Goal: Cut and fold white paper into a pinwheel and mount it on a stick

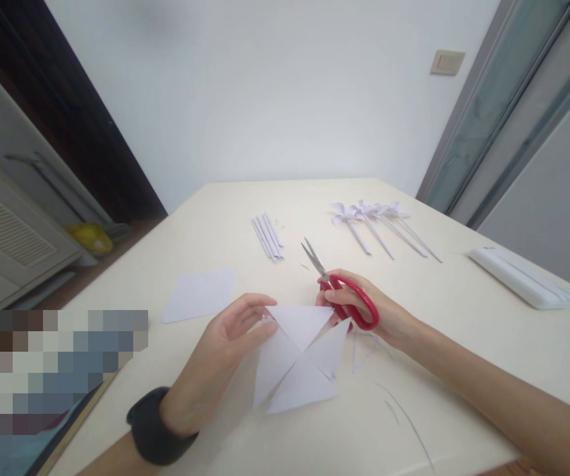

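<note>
My left hand (243, 330) pinches the upper left corner of a square of white paper (305, 390), slit diagonally from its corners toward the middle. A black band (159, 426) is on that wrist. In my right hand (352, 297) is a pair of scissors (359, 307) with red handles, its slightly parted blades pointing up and away to the left. The fingertips of this hand are at the paper's upper right edge; whether they grip it is hard to see.
Several rolled paper sticks (268, 237) lie beyond my hands. Several paper pinwheels (371, 215) on sticks are at the back right. A blank paper sheet (198, 294) rests at the left, a white package (520, 277) at the right. Thin paper scraps (407, 416) lie near the front.
</note>
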